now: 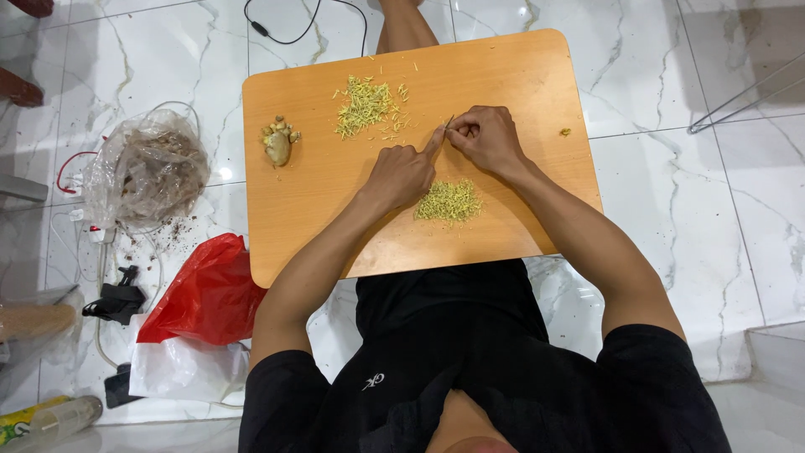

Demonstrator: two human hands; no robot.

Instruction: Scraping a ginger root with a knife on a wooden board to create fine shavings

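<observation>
Hands over smooth wooden board

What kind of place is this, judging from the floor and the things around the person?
Probably a home: the person sits on a white marble-tile floor at a low wooden table, with plastic bags and a power strip with cables lying beside.

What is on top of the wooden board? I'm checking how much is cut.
On the board: two piles of slivers, a ginger root, and both hands pinching one sliver. Anything beneath the hands is hidden.
</observation>
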